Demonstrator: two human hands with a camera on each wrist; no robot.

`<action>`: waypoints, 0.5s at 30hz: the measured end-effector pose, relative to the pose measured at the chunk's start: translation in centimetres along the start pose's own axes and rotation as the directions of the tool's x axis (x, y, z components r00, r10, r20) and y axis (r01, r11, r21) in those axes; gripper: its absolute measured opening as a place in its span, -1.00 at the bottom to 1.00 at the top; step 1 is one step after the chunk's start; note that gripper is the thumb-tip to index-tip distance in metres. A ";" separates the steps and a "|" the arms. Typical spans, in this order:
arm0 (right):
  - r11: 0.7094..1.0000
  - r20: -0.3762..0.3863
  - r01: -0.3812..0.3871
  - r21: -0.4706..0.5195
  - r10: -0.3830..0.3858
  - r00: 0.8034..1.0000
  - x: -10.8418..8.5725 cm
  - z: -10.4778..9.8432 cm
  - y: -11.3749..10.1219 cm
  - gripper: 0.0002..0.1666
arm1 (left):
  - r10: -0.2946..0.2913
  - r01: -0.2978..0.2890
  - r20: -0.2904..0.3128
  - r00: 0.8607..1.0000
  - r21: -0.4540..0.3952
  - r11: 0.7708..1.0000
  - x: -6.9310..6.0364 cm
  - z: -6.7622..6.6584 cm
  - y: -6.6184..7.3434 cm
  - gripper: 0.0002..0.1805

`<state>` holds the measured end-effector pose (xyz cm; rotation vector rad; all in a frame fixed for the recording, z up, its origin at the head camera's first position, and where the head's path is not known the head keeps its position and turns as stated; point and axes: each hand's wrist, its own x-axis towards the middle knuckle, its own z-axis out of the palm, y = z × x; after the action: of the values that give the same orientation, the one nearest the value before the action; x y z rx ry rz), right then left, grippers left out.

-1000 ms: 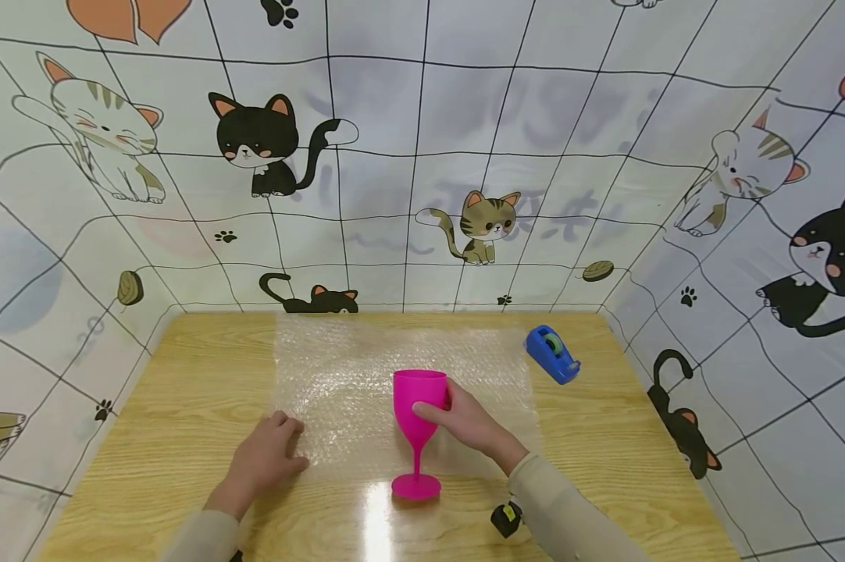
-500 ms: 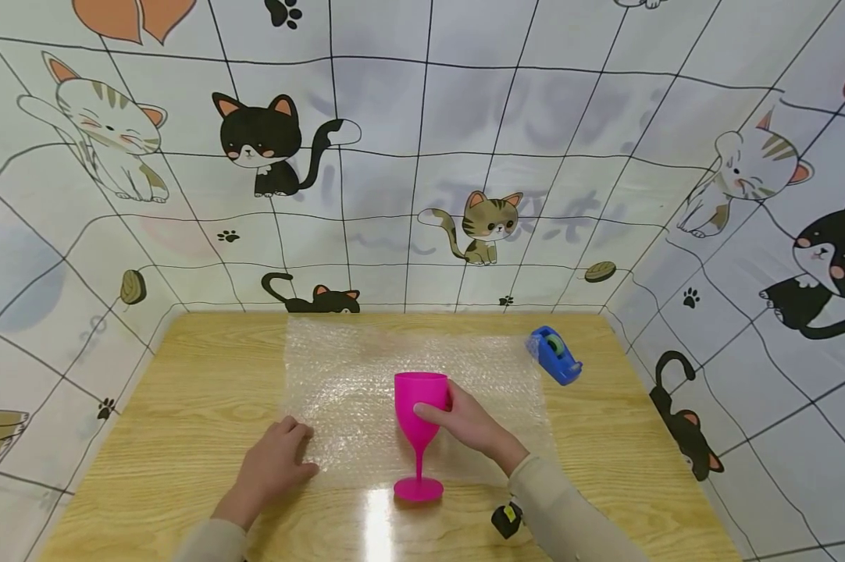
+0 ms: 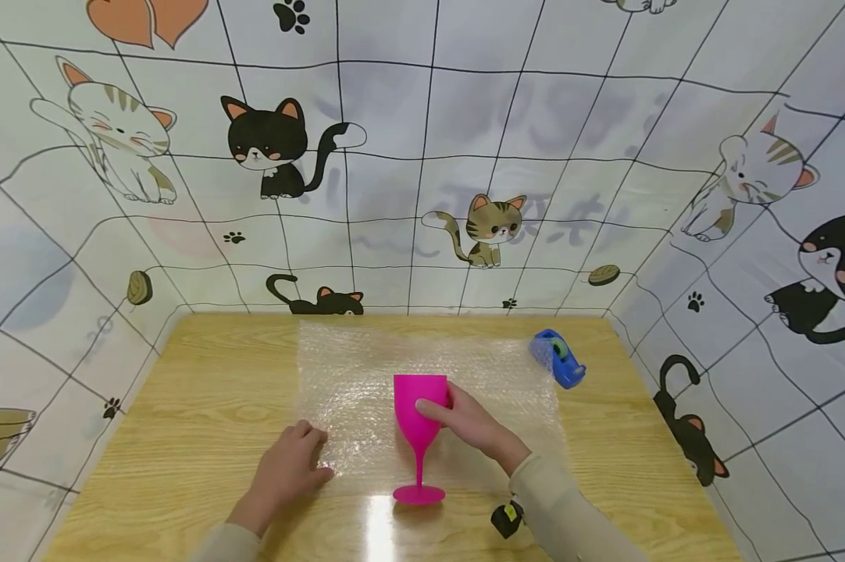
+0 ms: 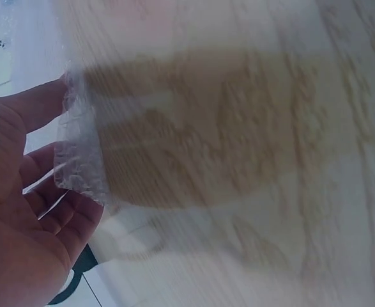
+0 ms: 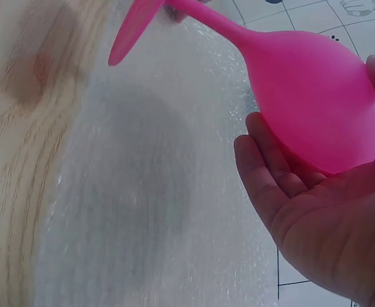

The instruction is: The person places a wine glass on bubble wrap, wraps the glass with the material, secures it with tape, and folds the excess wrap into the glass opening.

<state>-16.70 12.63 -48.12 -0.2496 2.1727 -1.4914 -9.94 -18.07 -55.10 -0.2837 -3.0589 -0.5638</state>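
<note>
A bright pink goblet (image 3: 420, 414) stands upright near the front edge of a clear sheet of bubble wrap (image 3: 345, 359). My right hand (image 3: 475, 421) grips its bowl from the right, the thumb across the near side; the right wrist view shows the fingers under the bowl (image 5: 315, 96). At the sheet's left edge, my left hand (image 3: 289, 472) holds the film low over the table. In the left wrist view, the edge of the bubble wrap (image 4: 82, 153) lies between thumb and curled fingers, partly covering the fingertips.
A blue tape dispenser (image 3: 570, 371) stands at the back right, with the sheet's corner over its left part. Beside the right sleeve is a small black block (image 3: 507, 519) with a yellow mark. Cat-printed cloth walls enclose the wooden table (image 3: 205, 390) at the back and sides.
My left hand and the bubble wrap have shifted right together, and the sheet's right corner now overlaps the tape dispenser. The goblet and my right hand have stayed nearly in place.
</note>
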 end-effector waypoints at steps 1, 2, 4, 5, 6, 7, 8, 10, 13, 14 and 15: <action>1.000 0.005 -0.003 0.007 0.003 1.000 0.0 0.0 -0.1 -0.28 | 0.005 -0.005 -0.002 1.000 -0.001 1.000 0.0 0.1 0.1 -0.43; 1.000 0.010 -0.001 0.011 0.001 1.000 0.0 0.0 -0.2 -0.27 | 0.010 -0.010 -0.004 1.000 0.000 1.000 0.1 0.2 0.2 -0.42; 1.000 0.020 -0.006 0.020 0.006 1.000 0.0 0.0 -0.4 -0.26 | 0.017 -0.017 -0.009 1.000 0.008 1.000 0.1 0.3 0.5 -0.42; 1.000 0.023 -0.006 0.023 0.006 1.000 0.0 0.0 -0.5 -0.26 | 0.021 -0.021 -0.010 1.000 0.012 1.000 0.1 0.4 0.6 -0.42; 1.000 0.027 -0.001 0.022 0.001 1.000 0.1 0.0 -0.5 -0.26 | 0.024 -0.024 -0.012 1.000 0.016 1.000 0.1 0.4 0.8 -0.41; 1.000 0.031 -0.001 0.023 0.000 1.000 0.1 0.0 -0.6 -0.26 | 0.026 -0.026 -0.011 1.000 0.019 0.999 0.1 0.4 0.9 -0.41; 1.000 0.032 -0.003 0.022 0.002 0.999 0.1 0.0 -0.7 -0.26 | 0.027 -0.027 -0.011 1.000 0.022 0.999 0.1 0.5 1.1 -0.41; 1.000 0.034 -0.008 0.024 0.007 0.999 0.2 0.1 -0.8 -0.27 | 0.030 -0.029 -0.009 1.000 0.021 0.999 0.1 0.5 1.4 -0.41; 0.999 0.037 -0.016 0.028 0.015 0.999 0.4 0.2 -0.9 -0.25 | 0.033 -0.033 -0.005 0.999 0.018 0.999 0.1 0.6 1.9 -0.42; 0.999 0.038 -0.017 0.028 0.016 0.999 0.4 0.3 -0.9 -0.24 | 0.036 -0.036 -0.003 0.999 0.018 0.999 0.1 0.7 2.1 -0.42; 0.999 0.039 -0.018 0.030 0.017 0.999 0.5 0.3 -0.9 -0.23 | 0.039 -0.039 -0.001 0.999 0.017 0.999 0.1 0.7 2.3 -0.42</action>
<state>-17.06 11.81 -47.50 -0.2466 2.1156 -1.4961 -9.59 -15.73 -54.98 -0.3413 -3.0478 -0.5358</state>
